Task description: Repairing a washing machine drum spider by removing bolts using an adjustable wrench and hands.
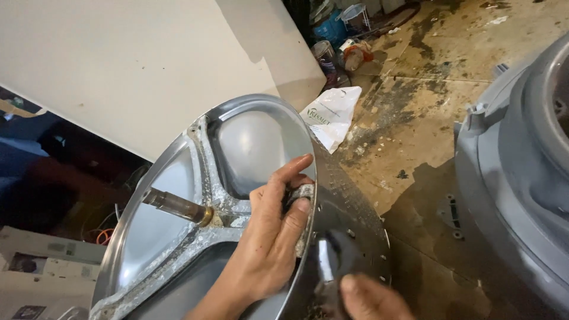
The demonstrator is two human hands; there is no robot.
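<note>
The left hand [269,237] grips a corroded spider arm [299,204] of the steel washer drum [237,148], already out of the grey tub [515,178], while the right hand [370,299] presses open against its perforated side.

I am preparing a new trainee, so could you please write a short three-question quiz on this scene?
1. True or false: the left hand grips one arm of the corroded spider bracket at the rim of the steel drum.
2. What sticks out from the bracket's centre? A) a metal shaft B) a rubber hose C) a wooden handle
3. Which thing stands on the floor right of the drum?

Key
1. True.
2. A.
3. The grey plastic outer tub. The right hand rests low on the drum's perforated side.
</note>
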